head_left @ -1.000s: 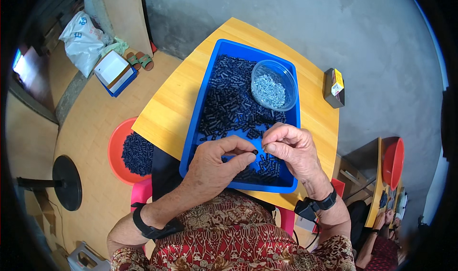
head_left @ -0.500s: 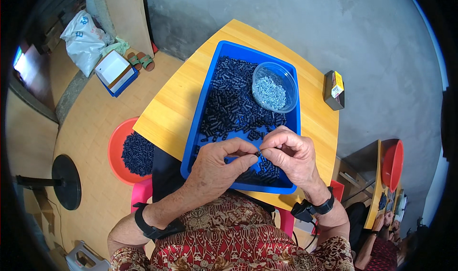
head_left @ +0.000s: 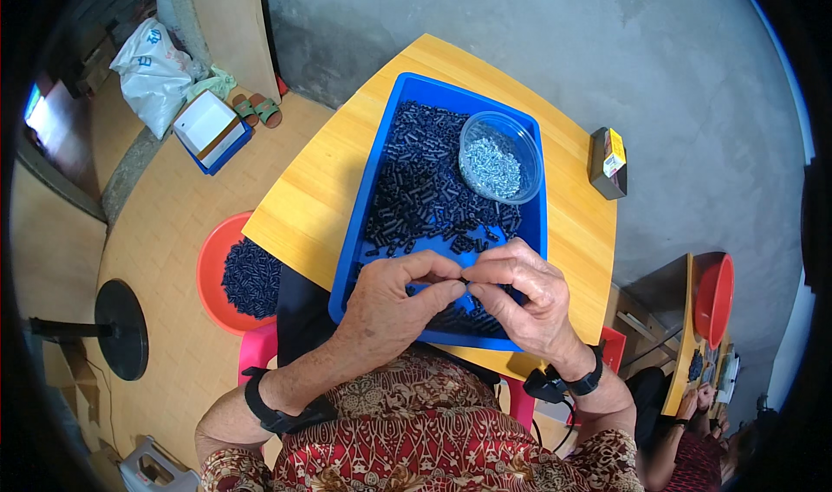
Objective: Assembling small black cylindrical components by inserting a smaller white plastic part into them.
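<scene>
Over the near part of a blue tray (head_left: 348, 258), my two hands meet fingertip to fingertip. My left hand (head_left: 392, 299) pinches a small black plastic piece (head_left: 466, 281), mostly covered by the fingers. Thumb and forefinger of my right hand (head_left: 530, 294) close at the piece's other end; whatever they hold there is hidden. Many loose black tubular pieces (head_left: 414, 167) fill the far and middle parts of the tray, and more lie beneath my hands. At the tray's far right sits a clear round tub (head_left: 473, 132) of small silvery metal parts (head_left: 492, 166).
The tray stands on a yellow wooden table (head_left: 303, 206). A dark box (head_left: 608, 175) is at its right edge. On the floor to the left, a red basin (head_left: 211, 275) holds similar black pieces. A grey stool (head_left: 156, 470) is at lower left. Another person's arms (head_left: 685, 418) show at lower right.
My right hand's fingertips have shifted slightly left, closing in against the left fingertips, and they now cover more of the small black piece. My left hand has hardly moved.
</scene>
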The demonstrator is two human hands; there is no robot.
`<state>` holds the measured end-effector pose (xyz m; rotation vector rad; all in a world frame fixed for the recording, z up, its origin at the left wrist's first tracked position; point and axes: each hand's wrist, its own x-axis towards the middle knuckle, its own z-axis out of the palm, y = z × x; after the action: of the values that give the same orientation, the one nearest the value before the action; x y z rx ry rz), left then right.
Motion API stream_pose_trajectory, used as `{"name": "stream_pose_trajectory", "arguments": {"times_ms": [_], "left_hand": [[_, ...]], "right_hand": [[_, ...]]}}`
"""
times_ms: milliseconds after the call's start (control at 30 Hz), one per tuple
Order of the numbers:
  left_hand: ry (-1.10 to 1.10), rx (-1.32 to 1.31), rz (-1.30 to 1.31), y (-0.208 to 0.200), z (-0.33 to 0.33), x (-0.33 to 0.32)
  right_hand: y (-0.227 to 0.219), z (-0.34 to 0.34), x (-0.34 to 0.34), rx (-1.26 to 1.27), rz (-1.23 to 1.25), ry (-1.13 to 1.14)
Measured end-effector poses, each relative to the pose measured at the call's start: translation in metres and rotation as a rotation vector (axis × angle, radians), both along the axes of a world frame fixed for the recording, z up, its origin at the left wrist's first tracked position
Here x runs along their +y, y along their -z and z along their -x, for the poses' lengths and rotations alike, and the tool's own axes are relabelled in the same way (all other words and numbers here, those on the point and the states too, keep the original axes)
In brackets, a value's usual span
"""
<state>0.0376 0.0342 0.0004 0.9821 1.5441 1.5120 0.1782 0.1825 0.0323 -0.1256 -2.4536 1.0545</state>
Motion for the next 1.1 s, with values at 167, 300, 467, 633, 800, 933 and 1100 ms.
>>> {"name": "stream_pose_trajectory", "arguments": {"times_ms": [167, 300, 467, 633, 800, 933, 1100], "left_hand": [[-0.009, -0.152, -0.03, 0.0, 0.002, 0.001], [0.003, -0.194, -0.038, 0.002, 0.004, 0.001], [0.026, -0.281, 0.006, 0.003, 0.007, 0.001], [0.031, -0.423, -0.008, 0.002, 0.007, 0.003], [0.01, -0.484, -0.043, -0.006, 0.007, 0.006], [0.027, -0.47, -0.046, -0.011, 0.011, 0.008], [0.082, -0.43, -0.031, -0.016, 0.017, 0.009]], "right_hand": [[0.0, 0.004, -0.002, 0.073, -0.093, 0.034], [0.005, 0.007, 0.002, 0.145, -0.347, -0.019], [0.006, 0.012, -0.001, 0.224, -0.529, -0.047], [0.005, 0.014, -0.001, 0.244, -0.558, -0.022], [-0.001, 0.022, 0.006, 0.286, -0.565, -0.026], [-0.01, 0.027, 0.01, 0.297, -0.628, -0.05], [-0.018, 0.029, 0.015, 0.272, -0.644, -0.097]]}}
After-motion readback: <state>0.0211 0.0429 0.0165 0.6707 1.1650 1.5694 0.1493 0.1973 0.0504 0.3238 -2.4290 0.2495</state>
